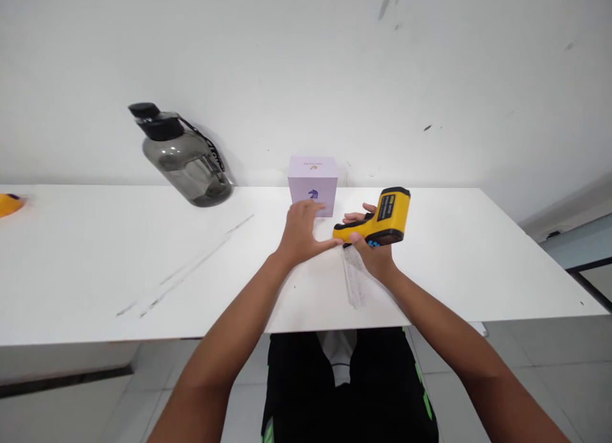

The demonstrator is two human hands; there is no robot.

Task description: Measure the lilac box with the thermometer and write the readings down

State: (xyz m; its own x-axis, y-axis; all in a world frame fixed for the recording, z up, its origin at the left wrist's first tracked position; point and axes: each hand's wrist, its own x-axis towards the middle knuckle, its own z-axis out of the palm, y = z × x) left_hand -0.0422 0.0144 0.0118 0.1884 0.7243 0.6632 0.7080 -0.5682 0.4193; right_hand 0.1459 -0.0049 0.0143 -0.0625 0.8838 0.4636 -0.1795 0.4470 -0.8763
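My right hand (375,255) grips a yellow and black infrared thermometer (382,218) around its handle, holding it sideways above the table. The thermometer's body points away to the right, and a dark label shows on its side. My left hand (301,234) has its fingers apart, with the thumb close to the end of the thermometer's handle; whether it touches cannot be made out. Just behind the left fingers stands a light purple box (313,170) with a dark horse-head mark, its lower front partly covered by that hand.
A grey see-through water bottle (189,159) with a black cap and strap stands at the back left by the wall. Paper or tape (354,280) lies below my right hand. A yellow object (8,204) is cut off at the far left of the white table (119,252).
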